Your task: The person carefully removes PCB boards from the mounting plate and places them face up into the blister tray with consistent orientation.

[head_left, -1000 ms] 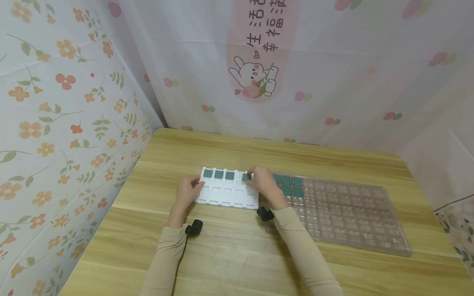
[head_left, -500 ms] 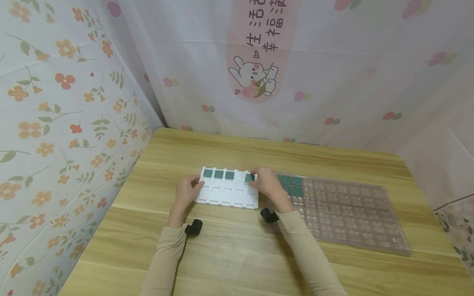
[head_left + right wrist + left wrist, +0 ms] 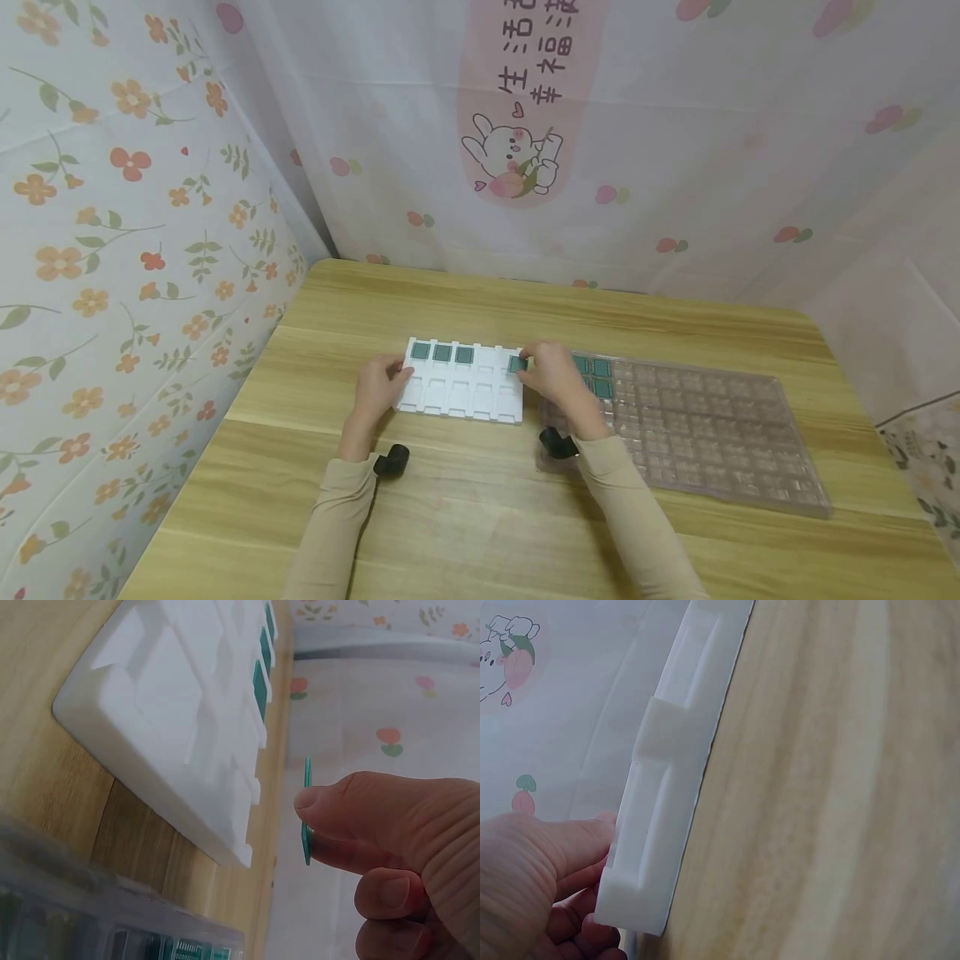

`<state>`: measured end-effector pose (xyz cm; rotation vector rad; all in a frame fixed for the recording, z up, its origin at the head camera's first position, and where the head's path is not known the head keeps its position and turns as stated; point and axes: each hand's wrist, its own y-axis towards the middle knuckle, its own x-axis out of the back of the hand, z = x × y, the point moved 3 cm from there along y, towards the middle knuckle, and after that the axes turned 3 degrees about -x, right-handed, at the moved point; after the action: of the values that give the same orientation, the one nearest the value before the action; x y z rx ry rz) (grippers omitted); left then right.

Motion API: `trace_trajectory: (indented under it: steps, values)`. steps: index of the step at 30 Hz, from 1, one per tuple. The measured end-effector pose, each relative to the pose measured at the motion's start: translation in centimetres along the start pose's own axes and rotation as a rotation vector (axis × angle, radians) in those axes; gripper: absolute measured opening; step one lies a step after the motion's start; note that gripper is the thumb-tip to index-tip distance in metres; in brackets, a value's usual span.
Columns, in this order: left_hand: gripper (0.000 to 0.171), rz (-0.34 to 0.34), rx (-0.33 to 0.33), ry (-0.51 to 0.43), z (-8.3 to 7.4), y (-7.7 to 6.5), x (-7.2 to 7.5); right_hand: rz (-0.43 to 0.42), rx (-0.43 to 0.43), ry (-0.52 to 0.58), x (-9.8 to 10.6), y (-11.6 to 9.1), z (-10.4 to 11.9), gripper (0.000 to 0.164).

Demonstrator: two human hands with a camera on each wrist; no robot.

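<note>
At the left edge of a white plastic tray (image 3: 483, 398), my left hand (image 3: 381, 387) pinches the rim; in the left wrist view the thumb (image 3: 585, 844) lies along the tray's side wall. My right hand (image 3: 557, 375) holds a small green square chip (image 3: 307, 825) between thumb and finger, seen edge-on in the right wrist view. The chip is raised over the tray's far right corner, apart from it. Three similar green chips (image 3: 442, 353) lie in the back row's left compartments. The compartment to the right of them and the front row show bare white.
A clear plastic compartment tray (image 3: 720, 433) lies to the right on the wooden table (image 3: 465, 517), with several green chips (image 3: 602, 388) in its far left corner. A black wrist device (image 3: 557, 442) sits at each wrist. Patterned curtains (image 3: 660, 150) hang behind and at the sides.
My right hand has shifted a little to the right with the green chip, from near the fourth back compartment to the tray's right end. My left hand stays on the tray, which has not moved.
</note>
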<state>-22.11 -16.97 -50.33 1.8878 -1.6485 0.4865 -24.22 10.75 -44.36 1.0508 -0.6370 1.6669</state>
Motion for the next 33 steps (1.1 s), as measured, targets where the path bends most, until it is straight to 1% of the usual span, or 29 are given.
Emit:
trace_trajectory:
  steps: [5,10,12,18,20,27,33]
  values:
    - [0.028,-0.002,0.007,0.001,0.0,0.0,0.0,-0.005,0.006,-0.007,0.3,-0.4,-0.2,0.023]
    - [0.028,0.003,0.014,0.008,-0.1,0.0,0.0,0.015,-0.027,-0.001,0.6,-0.9,-0.4,0.025]
    - [0.028,0.005,0.012,0.009,-0.1,0.0,0.0,0.010,-0.029,-0.009,0.7,-1.1,-0.5,0.025]
    - [0.028,0.005,0.010,-0.006,-0.2,-0.1,0.1,-0.047,0.043,-0.038,1.0,-2.0,-0.9,0.022]
    - [0.027,0.002,0.007,-0.010,-0.3,-0.2,0.1,-0.054,0.056,-0.041,1.1,-2.2,-1.0,0.022]
    - [0.026,-0.016,-0.033,-0.004,-0.3,-0.2,0.1,-0.005,0.002,-0.034,1.4,-2.7,-1.6,0.025]
    - [0.026,-0.012,-0.023,-0.015,-0.2,-0.1,0.1,0.015,-0.020,-0.035,1.3,-3.3,-2.4,0.025]
